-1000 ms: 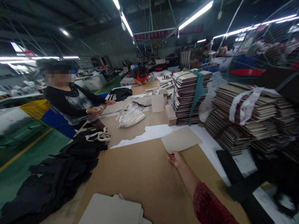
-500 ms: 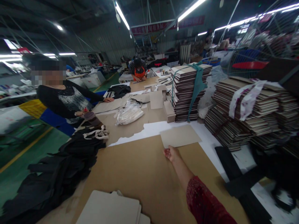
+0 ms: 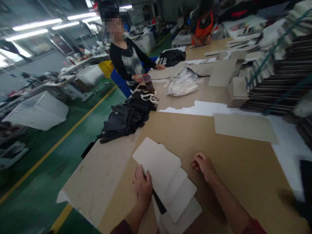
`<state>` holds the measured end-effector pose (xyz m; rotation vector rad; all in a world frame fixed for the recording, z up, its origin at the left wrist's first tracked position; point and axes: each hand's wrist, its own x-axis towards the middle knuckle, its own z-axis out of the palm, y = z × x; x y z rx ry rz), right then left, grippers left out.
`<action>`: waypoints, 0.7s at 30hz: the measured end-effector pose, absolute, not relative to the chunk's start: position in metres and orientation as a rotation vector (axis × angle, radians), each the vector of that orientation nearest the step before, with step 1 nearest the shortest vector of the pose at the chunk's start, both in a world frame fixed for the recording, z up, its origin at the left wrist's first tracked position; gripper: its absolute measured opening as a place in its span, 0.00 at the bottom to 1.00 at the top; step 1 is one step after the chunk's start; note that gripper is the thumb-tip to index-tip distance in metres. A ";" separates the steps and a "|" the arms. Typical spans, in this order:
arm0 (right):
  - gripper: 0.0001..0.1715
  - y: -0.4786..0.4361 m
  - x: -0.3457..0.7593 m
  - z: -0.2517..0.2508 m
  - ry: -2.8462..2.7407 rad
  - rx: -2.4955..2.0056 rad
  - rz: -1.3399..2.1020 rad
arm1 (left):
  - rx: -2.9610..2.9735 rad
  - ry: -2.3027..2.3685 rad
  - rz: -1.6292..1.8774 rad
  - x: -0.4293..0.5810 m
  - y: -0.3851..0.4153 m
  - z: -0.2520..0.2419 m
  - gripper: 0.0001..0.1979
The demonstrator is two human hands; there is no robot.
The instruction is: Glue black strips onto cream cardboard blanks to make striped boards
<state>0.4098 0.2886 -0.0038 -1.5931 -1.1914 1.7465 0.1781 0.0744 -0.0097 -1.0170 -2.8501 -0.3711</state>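
Observation:
A fanned stack of pale grey boards with rounded corners (image 3: 161, 162) lies on the brown sheet (image 3: 180, 130) in front of me. My left hand (image 3: 142, 187) rests against the left edge of the stack, its fingers stretched out and the thumb apart. A black strip (image 3: 159, 202) shows beside the lower boards. To the right of the stack, my right hand (image 3: 203, 165) is above the brown sheet, fingers curled in, with nothing visible in them. Farther off, a single flat grey board (image 3: 245, 127) lies across the sheet's far right edge.
Dark cloth pieces (image 3: 126, 118) are heaped at the left table edge. Beyond lie a clear plastic bag of pale pieces (image 3: 182, 84) and a tall tied board stack (image 3: 280, 71). One co-worker (image 3: 131, 60) stands across the table holding a bottle; another (image 3: 203, 24) works farther back.
My view has swung left and down. My right hand has left the single board's near edge and come back beside the stack. My left hand has come into view at the stack.

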 end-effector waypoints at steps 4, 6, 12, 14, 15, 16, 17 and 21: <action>0.10 0.251 0.369 0.003 -1.643 -1.437 1.573 | -1.003 -2.855 -0.371 0.179 0.072 -0.013 0.25; 0.11 0.252 0.351 0.009 -1.825 -1.360 1.455 | -1.007 -2.845 -0.395 0.180 0.072 -0.013 0.25; 0.09 0.249 0.329 0.035 -2.202 -1.214 1.233 | -1.009 -2.825 -0.441 0.181 0.071 -0.013 0.25; 0.09 0.242 0.326 0.040 -2.266 -1.212 1.208 | -1.004 -2.828 -0.437 0.181 0.071 -0.013 0.24; 0.10 0.238 0.323 0.042 -2.291 -1.223 1.213 | -1.004 -2.830 -0.434 0.181 0.070 -0.013 0.24; 0.10 0.236 0.320 0.043 -2.311 -1.242 1.234 | -1.001 -2.831 -0.430 0.181 0.070 -0.013 0.24; 0.10 0.236 0.314 0.042 -2.327 -1.270 1.269 | -0.999 -2.833 -0.427 0.181 0.070 -0.014 0.24; 0.17 0.254 0.286 0.036 -2.324 -1.334 1.497 | -0.983 -2.829 -0.411 0.179 0.071 -0.014 0.24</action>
